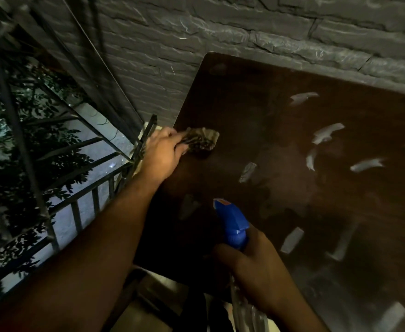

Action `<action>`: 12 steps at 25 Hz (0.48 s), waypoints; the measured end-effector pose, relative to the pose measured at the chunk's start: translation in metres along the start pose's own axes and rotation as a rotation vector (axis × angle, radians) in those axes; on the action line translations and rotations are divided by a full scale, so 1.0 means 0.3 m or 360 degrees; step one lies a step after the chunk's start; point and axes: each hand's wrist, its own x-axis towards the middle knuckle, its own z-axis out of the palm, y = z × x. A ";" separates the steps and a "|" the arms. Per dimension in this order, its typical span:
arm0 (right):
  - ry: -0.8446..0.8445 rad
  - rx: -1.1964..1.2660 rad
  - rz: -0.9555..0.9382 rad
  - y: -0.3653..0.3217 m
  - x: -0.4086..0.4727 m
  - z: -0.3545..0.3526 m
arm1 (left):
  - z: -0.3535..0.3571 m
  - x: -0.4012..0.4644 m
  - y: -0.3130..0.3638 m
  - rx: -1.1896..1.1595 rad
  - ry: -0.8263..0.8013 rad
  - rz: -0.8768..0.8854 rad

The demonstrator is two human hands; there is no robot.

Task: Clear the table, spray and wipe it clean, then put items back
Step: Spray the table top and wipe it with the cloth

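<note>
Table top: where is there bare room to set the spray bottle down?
On the table, the far strip along the brick wall is bare. The left edge is taken by the left hand with the cloth; pale patches, possibly reflections, dot the right.

Dim grey stone-brick wall (220, 32), black metal railing (77, 200), dark foliage (17, 140) beyond.
</note>
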 end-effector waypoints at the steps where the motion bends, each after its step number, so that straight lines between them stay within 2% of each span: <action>1: 0.0004 0.0008 0.0005 0.005 -0.002 0.004 | 0.009 0.026 0.058 0.0045 -0.0015 -0.0035; 3: 0.0002 0.0009 0.0003 0.015 -0.005 0.008 | 0.031 -0.028 0.164 -0.0006 -0.0149 0.0085; 4: -0.0007 -0.0001 -0.0003 0.017 -0.007 0.007 | 0.042 -0.112 0.184 -0.0021 -0.0217 0.0236; 7: -0.0010 -0.0040 -0.0017 0.019 -0.008 -0.005 | 0.032 -0.350 0.083 -0.0085 -0.0178 0.0564; 8: 0.0005 -0.0061 -0.0029 0.020 -0.010 -0.010 | 0.016 -0.346 0.032 -0.0060 -0.0165 0.0554; 12: 0.0027 -0.0097 -0.0042 0.018 -0.021 -0.012 | 0.012 -0.081 0.006 0.0027 -0.0011 0.0104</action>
